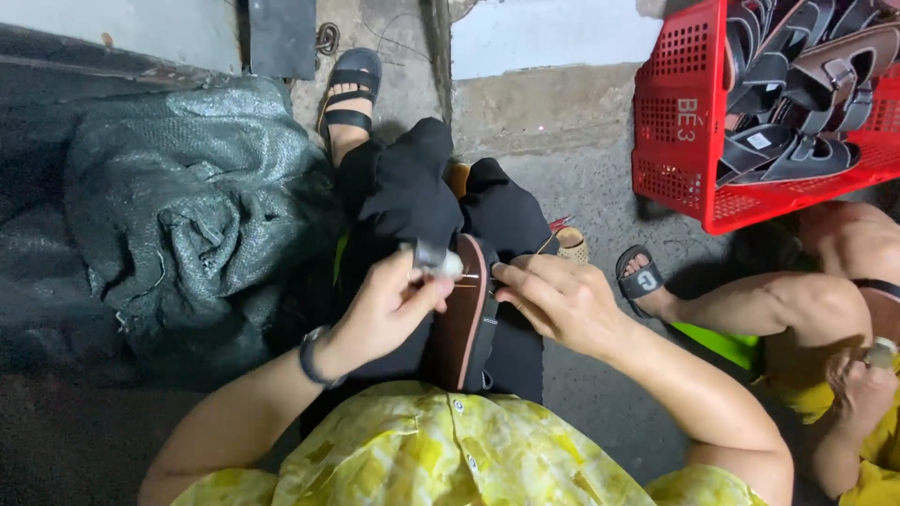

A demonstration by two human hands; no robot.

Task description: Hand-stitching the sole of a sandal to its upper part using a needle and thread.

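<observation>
2 hands (pixel 394 305) (pixel 553 300) grip sandal (pixel 469 319) beside red crate (pixel 670 141).

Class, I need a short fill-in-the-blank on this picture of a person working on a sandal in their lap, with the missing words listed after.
1. The sandal on the lap has a sole that is ____ in colour.
2. The crate holding finished sandals is ____.
3. The left hand has a ____ on its wrist.
4. The right hand rests on the sandal's ____ edge.

Missing words: brown; red; watch; right
</observation>
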